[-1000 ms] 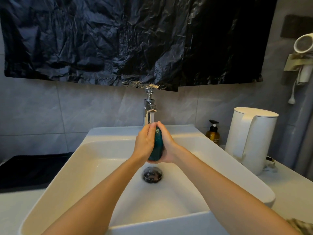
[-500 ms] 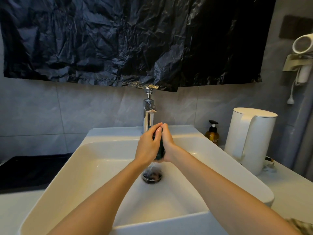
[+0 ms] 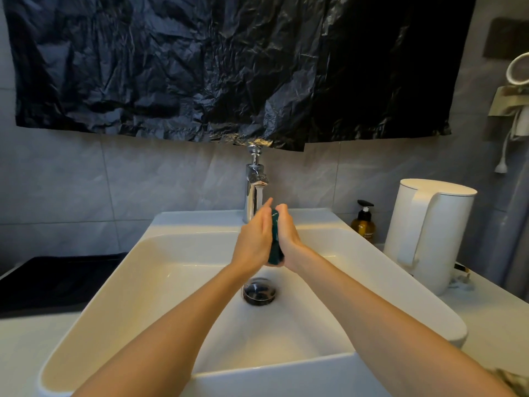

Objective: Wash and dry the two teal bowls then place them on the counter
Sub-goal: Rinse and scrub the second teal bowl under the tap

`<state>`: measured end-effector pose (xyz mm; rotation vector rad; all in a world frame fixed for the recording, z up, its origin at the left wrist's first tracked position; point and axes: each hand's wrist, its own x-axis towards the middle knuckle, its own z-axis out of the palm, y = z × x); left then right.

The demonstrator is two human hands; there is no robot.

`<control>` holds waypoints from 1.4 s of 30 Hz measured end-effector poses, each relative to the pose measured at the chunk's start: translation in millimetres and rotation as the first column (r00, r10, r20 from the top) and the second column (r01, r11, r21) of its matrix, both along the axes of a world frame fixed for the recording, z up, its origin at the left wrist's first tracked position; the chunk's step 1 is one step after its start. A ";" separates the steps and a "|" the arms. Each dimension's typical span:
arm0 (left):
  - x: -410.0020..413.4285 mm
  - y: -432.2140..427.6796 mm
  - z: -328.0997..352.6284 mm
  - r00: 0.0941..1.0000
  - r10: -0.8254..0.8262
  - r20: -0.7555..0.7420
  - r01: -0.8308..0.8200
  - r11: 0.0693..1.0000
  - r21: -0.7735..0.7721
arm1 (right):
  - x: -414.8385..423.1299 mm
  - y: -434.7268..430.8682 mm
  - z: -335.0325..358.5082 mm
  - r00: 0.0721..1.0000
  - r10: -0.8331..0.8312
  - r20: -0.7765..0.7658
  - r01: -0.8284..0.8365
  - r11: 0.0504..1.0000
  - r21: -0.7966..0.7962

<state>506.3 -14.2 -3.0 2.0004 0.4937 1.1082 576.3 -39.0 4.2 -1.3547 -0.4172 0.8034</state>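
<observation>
A teal bowl (image 3: pixel 275 245) stands on edge between my palms, just under the chrome tap (image 3: pixel 254 188) and above the white sink (image 3: pixel 148 282). My left hand (image 3: pixel 253 242) presses flat on its left side, fingers stretched up toward the running water. On its right side my right hand (image 3: pixel 287 235) cups it. Only a narrow teal strip shows between the hands. A second teal bowl is not in view.
The drain (image 3: pixel 259 291) lies below the hands. A white kettle (image 3: pixel 426 233) and an amber pump bottle (image 3: pixel 363 223) stand on the counter to the right. A dark mat (image 3: pixel 54 282) lies left of the sink. Black plastic sheeting (image 3: pixel 229 67) hangs above the tap.
Both hands have shifted around the bowl under the tap; the left hand slid over it and back, and more of the teal edge shows now than half a second ago.
</observation>
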 end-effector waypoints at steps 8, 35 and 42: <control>-8.6 13.8 31.3 0.995 0.042 0.090 0.028 0.752 -0.659 | -18.0 -1.2 -9.0 0.811 -0.026 0.585 -0.073 0.987 0.144; -4.9 0.6 12.3 0.993 0.077 0.092 -0.063 0.988 -0.141 | -12.4 8.8 -2.8 0.975 -0.001 0.221 -0.026 0.992 0.121; -1.8 3.7 10.0 0.972 0.224 -0.076 -0.217 0.972 0.086 | 0.1 7.9 -4.1 0.994 0.019 0.108 -0.029 0.996 0.089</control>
